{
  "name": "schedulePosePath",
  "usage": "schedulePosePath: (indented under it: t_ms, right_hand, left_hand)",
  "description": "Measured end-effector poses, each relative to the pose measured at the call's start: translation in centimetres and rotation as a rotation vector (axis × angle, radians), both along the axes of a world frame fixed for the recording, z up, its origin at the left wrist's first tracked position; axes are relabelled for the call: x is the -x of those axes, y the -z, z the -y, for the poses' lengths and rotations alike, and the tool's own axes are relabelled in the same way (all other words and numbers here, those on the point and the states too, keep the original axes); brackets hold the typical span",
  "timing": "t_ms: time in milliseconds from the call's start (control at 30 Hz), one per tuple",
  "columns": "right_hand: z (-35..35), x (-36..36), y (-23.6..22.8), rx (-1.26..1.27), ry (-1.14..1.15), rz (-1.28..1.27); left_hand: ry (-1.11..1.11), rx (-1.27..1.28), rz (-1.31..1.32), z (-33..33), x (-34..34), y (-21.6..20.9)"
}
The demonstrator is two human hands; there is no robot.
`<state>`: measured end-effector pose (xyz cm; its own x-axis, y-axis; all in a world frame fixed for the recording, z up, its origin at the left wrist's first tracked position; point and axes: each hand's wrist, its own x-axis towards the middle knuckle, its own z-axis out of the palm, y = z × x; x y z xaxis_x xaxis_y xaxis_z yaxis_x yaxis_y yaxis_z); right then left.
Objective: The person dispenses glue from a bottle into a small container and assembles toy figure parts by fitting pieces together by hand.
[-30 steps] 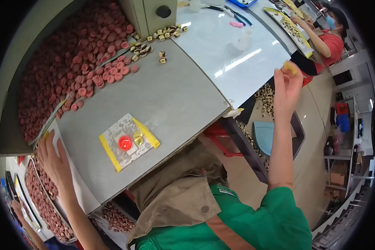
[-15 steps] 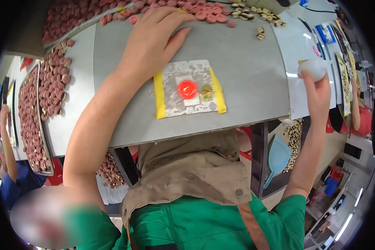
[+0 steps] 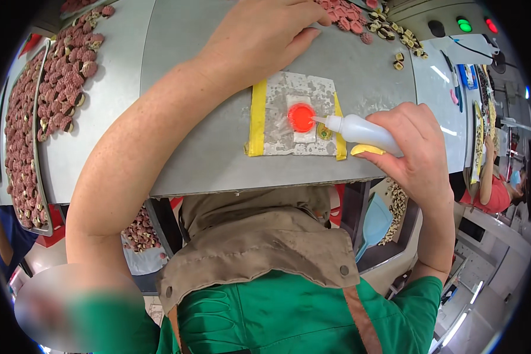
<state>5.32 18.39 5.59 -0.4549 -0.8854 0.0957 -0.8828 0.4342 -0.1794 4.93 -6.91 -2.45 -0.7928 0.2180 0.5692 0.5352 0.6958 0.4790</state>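
I have the right hand (image 3: 419,150) wrapped round a white squeeze bottle (image 3: 369,134), body between thumb and fingers. Nozzle (image 3: 320,120) points left, clear of the fingers, tip at the red disc (image 3: 301,118); contact, can't tell. Disc sits on a yellow-edged pad (image 3: 277,134) on the desk (image 3: 212,153). Farther out, left hand (image 3: 262,38): thumb and index apart beside pink pieces (image 3: 349,19); grip, can't tell.

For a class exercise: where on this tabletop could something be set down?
Bare grey tabletop lies between the left forearm and the yellow-taped, speckled white board, and between that board and the brown-cream cubes. Crowded: the far edge, with ridged pink rounds and the left hand; the board's right side, where the right hand holds a translucent white bottle.
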Motion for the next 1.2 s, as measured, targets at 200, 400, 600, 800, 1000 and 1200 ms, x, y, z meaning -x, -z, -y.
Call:
schedulePosePath:
  t_ms: [200,400,600,800,1000,1200]
  right_hand:
    - [1.2,0.0,-0.1,-0.034,-0.038,-0.032]
    - [1.2,0.1,0.0,-0.025,-0.062,-0.037]
    - [0.2,0.4,0.8,0.026,-0.046,-0.047]
    - [-4.0,0.6,3.4,0.204,0.261,0.307]
    - [-10.9,4.0,4.4,0.726,0.715,0.672]
    - [-16.6,12.8,4.3,0.704,0.918,0.284]
  left_hand:
    - [-0.026,0.001,-0.013,0.6,-0.1,0.4]
    - [-0.269,0.013,-0.172,1.7,0.3,0.6]
    - [-0.269,0.084,-0.142,2.0,1.4,0.8]
    - [-0.308,0.156,-0.150,1.8,2.2,0.0]
    - [-0.327,0.132,-0.021,0.8,2.1,-0.9]
    - [-0.379,0.050,0.078,-0.5,2.0,-2.2]
